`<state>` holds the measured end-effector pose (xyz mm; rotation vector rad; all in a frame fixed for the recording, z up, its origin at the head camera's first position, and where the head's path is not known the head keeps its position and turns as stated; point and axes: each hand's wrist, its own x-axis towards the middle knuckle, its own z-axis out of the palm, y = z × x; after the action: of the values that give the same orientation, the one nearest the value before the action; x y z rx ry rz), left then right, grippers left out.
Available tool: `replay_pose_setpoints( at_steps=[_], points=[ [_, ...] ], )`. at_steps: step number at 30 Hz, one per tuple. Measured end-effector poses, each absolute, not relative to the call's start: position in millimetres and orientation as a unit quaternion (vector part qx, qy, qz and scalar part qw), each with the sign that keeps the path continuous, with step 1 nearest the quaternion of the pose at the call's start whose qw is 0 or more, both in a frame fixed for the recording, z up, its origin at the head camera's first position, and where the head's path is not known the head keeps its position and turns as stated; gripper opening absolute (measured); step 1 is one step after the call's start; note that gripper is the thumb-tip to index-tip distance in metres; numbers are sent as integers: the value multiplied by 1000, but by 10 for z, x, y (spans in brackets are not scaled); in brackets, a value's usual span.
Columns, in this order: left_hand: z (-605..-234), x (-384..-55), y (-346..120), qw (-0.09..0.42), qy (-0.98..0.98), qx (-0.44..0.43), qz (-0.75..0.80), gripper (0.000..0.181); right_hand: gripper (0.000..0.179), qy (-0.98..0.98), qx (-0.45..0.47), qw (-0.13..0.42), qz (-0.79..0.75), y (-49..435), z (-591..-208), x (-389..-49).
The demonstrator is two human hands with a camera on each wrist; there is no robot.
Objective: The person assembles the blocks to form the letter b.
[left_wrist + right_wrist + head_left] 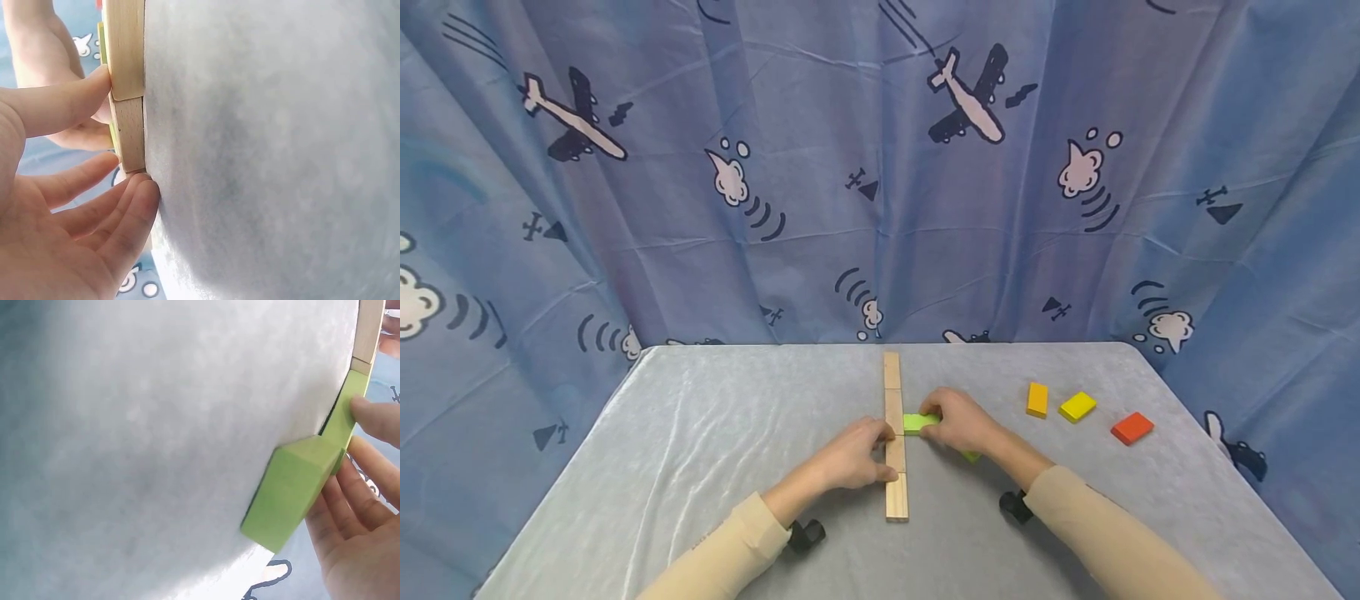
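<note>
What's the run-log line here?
left hand: touches wooden row | right hand: holds green block against row | loose: second green block, orange block, yellow block, red block

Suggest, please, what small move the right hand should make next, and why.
Probably have the right hand let go of the green block: its end already appears to meet the wooden row, which the left hand touches, and a second green block lies close by.
</note>
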<state>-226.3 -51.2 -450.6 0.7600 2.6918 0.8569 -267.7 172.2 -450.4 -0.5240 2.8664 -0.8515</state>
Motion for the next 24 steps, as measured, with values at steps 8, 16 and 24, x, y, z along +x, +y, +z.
replay_pose_setpoints(
  at_steps=[8,16,24],
  points=[
    [-4509,-2242,-486,111,916,257,288,51,22,946,-166,51,-275,1739,-4516,-2681],
    [-4496,-2250,-477,114,914,254,294,52,25,946,-170,46,-271,1759,-4488,-2670],
    [-4493,-2247,-486,116,914,253,294,52,27,947,-172,42,-268,1864,-4448,-2603]
  ],
)
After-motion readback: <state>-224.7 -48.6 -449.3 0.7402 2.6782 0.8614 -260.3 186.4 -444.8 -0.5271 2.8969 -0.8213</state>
